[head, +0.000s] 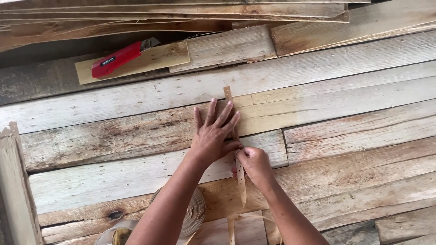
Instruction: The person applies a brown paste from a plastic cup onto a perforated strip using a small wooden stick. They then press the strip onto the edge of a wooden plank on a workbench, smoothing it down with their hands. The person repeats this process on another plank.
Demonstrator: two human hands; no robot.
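Observation:
A thin tan strip (pixel 228 94) lies lengthwise across weathered wooden planks (pixel 136 131), running from the upper middle down towards me. My left hand (pixel 212 134) presses flat on it with fingers spread. Just below, my right hand (pixel 254 164) pinches the same strip between thumb and fingers. The strip carries on past my right hand (pixel 241 190) to the bottom edge.
A red utility knife (pixel 116 59) rests on a small pale board (pixel 159 58) at the upper left. A roll of tan strip (pixel 196 213) sits under my left forearm. Stacked boards (pixel 181 13) line the top, and a plank edge (pixel 13 181) stands at the left.

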